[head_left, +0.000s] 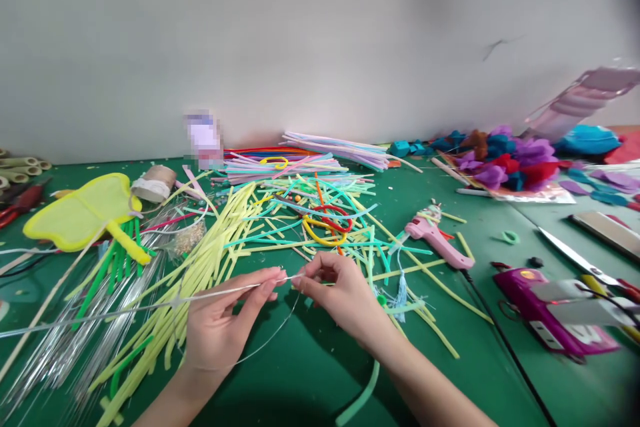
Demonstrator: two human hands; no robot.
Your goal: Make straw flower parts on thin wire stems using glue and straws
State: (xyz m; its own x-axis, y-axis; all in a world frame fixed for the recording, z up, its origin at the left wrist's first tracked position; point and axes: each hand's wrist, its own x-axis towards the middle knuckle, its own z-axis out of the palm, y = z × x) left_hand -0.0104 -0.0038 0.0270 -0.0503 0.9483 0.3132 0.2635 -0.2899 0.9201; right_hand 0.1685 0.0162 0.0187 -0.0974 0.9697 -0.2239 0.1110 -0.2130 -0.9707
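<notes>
Both hands meet over the green table. My left hand pinches a long, thin white strand between thumb and fingers. This strand runs out past the left edge of the view; whether it is cord or covered wire I cannot tell. My right hand has thumb and fingertips pressed together on its right end. A finer pale thread curves down from the right fingertips and passes toward the left wrist. Just behind the hands lies a pile of yellow-green fuzzy stems.
At left are a yellow fan-shaped piece, a twine spool and silvery wires. A pink glue gun with a black cable lies right, near scissors and a magenta box. Colored petals sit far right.
</notes>
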